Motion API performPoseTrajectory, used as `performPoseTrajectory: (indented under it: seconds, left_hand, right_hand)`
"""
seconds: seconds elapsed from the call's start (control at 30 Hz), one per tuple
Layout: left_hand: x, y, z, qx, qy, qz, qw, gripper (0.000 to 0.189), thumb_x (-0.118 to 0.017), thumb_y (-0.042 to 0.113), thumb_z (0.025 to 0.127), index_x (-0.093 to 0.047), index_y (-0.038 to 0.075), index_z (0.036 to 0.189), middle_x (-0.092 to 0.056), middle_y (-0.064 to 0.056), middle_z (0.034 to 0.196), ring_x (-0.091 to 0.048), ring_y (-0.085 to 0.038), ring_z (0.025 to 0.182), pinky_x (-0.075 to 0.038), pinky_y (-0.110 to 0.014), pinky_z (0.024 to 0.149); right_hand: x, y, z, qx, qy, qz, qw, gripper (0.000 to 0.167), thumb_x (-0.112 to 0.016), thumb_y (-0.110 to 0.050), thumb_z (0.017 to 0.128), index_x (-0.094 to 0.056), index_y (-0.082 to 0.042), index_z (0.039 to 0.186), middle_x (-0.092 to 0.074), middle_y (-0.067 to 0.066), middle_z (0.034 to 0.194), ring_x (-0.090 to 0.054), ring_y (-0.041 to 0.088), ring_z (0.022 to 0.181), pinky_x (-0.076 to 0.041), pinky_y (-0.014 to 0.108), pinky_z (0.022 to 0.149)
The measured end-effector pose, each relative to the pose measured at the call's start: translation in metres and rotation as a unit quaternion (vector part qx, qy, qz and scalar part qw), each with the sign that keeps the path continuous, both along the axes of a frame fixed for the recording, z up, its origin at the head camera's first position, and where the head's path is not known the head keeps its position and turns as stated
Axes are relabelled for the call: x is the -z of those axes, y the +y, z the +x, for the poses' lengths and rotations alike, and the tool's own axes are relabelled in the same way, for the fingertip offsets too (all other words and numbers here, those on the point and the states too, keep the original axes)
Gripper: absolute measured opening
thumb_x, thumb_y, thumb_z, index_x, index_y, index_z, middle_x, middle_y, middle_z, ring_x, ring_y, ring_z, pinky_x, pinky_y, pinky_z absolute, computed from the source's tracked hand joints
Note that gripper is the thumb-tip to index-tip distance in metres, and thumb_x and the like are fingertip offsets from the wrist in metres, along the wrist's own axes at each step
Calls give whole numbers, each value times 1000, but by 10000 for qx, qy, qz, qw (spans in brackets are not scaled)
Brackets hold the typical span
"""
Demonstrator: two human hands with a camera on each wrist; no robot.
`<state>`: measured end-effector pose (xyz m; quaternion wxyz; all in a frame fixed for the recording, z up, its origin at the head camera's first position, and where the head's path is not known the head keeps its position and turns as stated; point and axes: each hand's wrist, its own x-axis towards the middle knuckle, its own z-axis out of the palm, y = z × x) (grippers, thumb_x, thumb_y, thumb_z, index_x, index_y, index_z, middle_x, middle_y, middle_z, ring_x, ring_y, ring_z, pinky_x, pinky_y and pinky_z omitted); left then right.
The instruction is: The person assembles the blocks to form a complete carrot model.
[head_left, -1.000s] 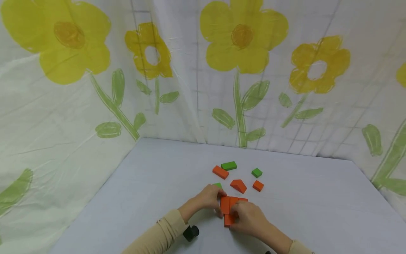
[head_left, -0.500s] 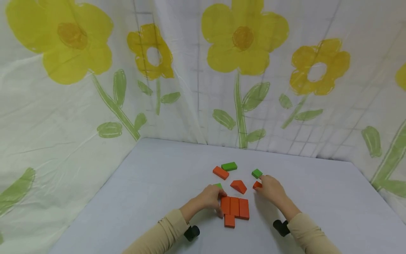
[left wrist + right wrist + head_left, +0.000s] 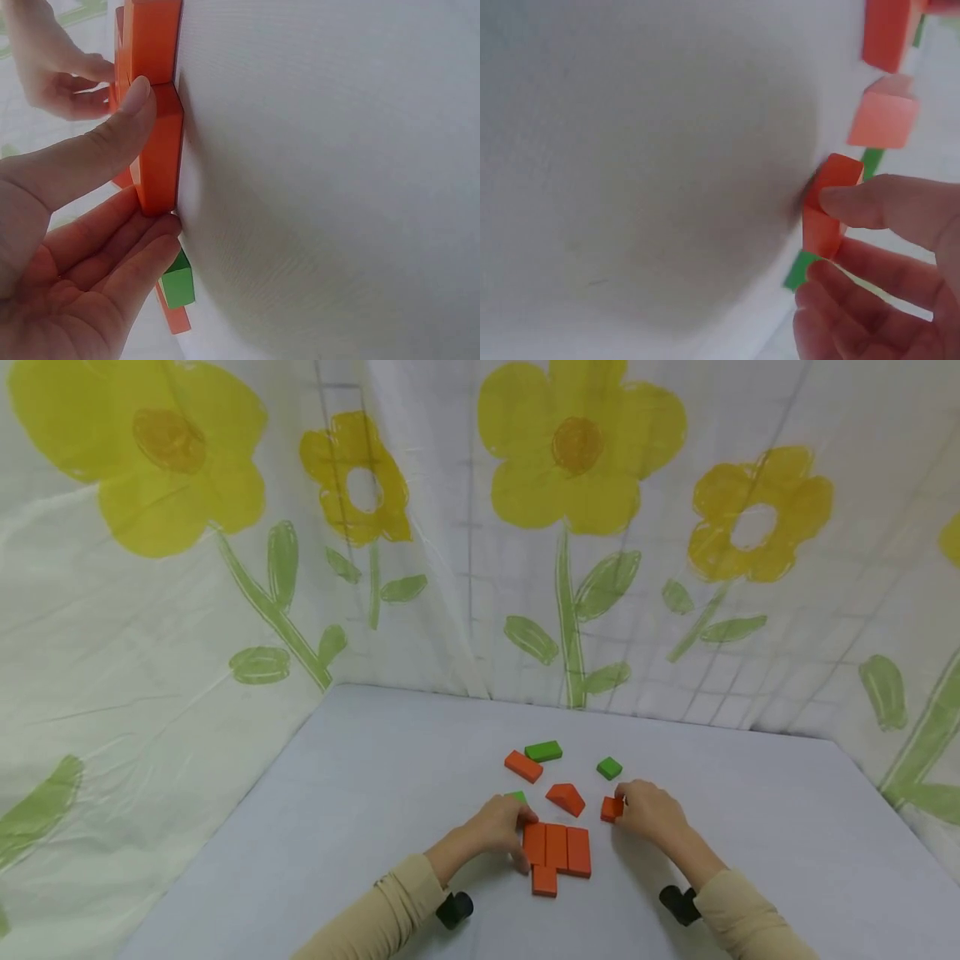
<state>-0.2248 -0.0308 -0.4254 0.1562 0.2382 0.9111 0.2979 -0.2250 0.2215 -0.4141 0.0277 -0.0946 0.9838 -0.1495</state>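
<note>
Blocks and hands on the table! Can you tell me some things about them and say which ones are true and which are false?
1. The right hand pinches a small red block. True.
2. Three long red blocks lie side by side in a row. True.
3. The left hand holds a green block. False: its thumb and fingers are on the leftmost long red block.
4. The square block at the near side of the row is green. False: it is red.
5. A small green block lies apart from the row. True.
</note>
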Motion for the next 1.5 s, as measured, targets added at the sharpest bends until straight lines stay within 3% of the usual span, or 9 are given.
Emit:
performPoseTrajectory:
  seconds: [0.23, 0.37, 0.47, 0.67, 0.93, 1.07, 1.17, 1.33, 1.5]
  left_hand:
    - [1, 0, 1, 55, 83, -51, 9999, 59, -92, 11, 63, -69, 2, 116, -65, 0, 100, -53, -10, 88, -47, -23, 80]
    - [-2, 0, 1, 41, 109, -87, 9999, 58, -92, 11, 63, -69, 3, 116, -65, -1, 102, -53, -12, 92, -46, -25, 85]
    - [-2, -1, 1, 40, 86, -34, 9999, 59, -92, 11, 62, -69, 3, 116, -65, -1, 103, -53, -13, 94, -45, -27, 87]
    - [-3, -1, 0, 43, 85, 10, 10000, 59, -92, 11, 62, -69, 2, 116, -64, -1, 103, -52, -12, 94, -45, -26, 86]
    - [-4, 0, 0, 10, -19, 22, 10000, 60, -92, 10, 63, -68, 2, 117, -64, -1, 102, -52, -10, 89, -47, -23, 82]
    - [-4, 0, 0, 10, -27, 14, 10000, 59, -92, 10, 63, -68, 2, 117, -65, -1, 102, -52, -10, 89, -47, -23, 83]
    - [-4, -1, 0, -9, -33, -3, 10000, 59, -92, 10, 63, -68, 2, 117, -64, 0, 101, -52, -10, 88, -47, -23, 81]
    - [-5, -1, -2, -34, 100, -36, 9999, 59, -92, 9, 61, -69, 1, 114, -64, 0, 96, -52, -10, 84, -46, -22, 77]
    - [-5, 4, 0, 67, 168, 30, 9998, 52, -92, 5, 59, -71, 0, 106, -65, 0, 89, -51, -8, 80, -45, -20, 74]
  right_hand:
    - [-19, -23, 35, -773, -320, -743, 9937, 21, -79, -6, 69, -67, -7, 86, -61, -1, 79, -53, 17, 72, -48, 34, 62]
    - [-18, -37, 57, -1440, -560, -768, 9850, 21, -81, -10, 68, -68, -10, 85, -59, -7, 76, -50, 13, 67, -45, 29, 58]
    - [-12, -44, 67, -1681, -473, -589, 9829, 23, -83, -15, 67, -70, -10, 86, -58, -10, 74, -47, 9, 65, -44, 27, 58]
    - [-1, -51, 72, -1600, -13, -318, 9866, 24, -84, -17, 66, -69, -12, 85, -59, -10, 73, -45, 7, 64, -45, 26, 60]
    - [2, -52, 70, -1459, 32, -439, 9883, 22, -84, -16, 68, -66, -13, 81, -52, -11, 68, -44, 9, 62, -41, 26, 58]
    - [-4, -51, 63, -1407, 27, -531, 9886, 20, -83, -17, 70, -66, -12, 80, -52, -10, 67, -44, 9, 61, -39, 26, 55]
    - [-16, -54, 49, -1081, 83, -647, 9920, 16, -81, -16, 75, -68, -11, 82, -55, -8, 69, -47, 10, 63, -42, 27, 55]
    - [-28, -69, 4, -599, 188, -835, 9945, 8, -72, -9, 84, -70, -5, 91, -64, 2, 81, -56, 16, 71, -50, 33, 63]
    - [-14, -87, -39, -286, 95, -785, 9965, 18, -66, -5, 85, -68, 4, 101, -66, 12, 90, -60, 23, 77, -51, 38, 68]
